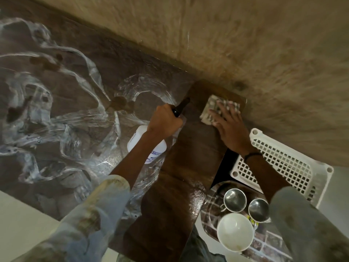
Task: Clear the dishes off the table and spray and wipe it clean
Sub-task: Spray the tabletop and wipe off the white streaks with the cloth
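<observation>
on the table (pixel 188 148) — right hand (pixel 231 127) presses cloth (pixel 211 108).

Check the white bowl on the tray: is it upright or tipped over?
Upright. The white bowl sits mouth-up on the tray beside two steel cups, its bare inside showing.

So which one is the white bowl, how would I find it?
Start at the white plastic basket on the right, then look just below it to the patterned tray. Three dishes sit on it: two shiny metal cups and, nearest the bottom, the white bowl. It is the biggest one and the only white one.
</observation>
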`<state>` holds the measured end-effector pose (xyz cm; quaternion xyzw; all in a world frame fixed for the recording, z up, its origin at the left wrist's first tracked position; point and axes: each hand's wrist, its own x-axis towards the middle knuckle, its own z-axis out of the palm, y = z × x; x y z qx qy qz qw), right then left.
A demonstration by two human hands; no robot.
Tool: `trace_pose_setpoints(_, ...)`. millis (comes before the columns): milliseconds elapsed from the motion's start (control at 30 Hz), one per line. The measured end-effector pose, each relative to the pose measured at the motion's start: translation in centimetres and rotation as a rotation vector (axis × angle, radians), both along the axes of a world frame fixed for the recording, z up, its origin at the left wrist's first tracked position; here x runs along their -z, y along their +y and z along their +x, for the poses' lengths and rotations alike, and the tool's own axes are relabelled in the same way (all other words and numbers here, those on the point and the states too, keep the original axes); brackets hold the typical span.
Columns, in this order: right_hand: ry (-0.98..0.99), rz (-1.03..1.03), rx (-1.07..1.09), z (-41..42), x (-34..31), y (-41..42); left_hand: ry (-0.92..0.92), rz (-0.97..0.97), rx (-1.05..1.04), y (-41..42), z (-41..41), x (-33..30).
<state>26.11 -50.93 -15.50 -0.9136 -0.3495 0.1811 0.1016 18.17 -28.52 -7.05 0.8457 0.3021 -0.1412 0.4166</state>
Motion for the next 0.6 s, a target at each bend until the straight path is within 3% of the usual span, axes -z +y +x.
trace_pose_setpoints(167,-0.039,-0.029,0.203,3.3,-0.1,4.1,0.027,0.000,0.017,1.7,-0.1,0.5)
trace_pose_setpoints(333,-0.019,-0.013,0.088,2.3,0.1,10.7,0.036,0.014,-0.002,2.8,-0.1,0.8)
trace_pose_setpoints(467,-0.049,-0.055,-0.128,-0.4,0.0,7.3,0.041,-0.001,0.000,3.6,0.0,0.9)
trace_pose_setpoints(600,-0.043,-0.086,-0.040,0.0,-0.3,3.6,0.034,0.021,0.003,4.2,0.2,0.9)
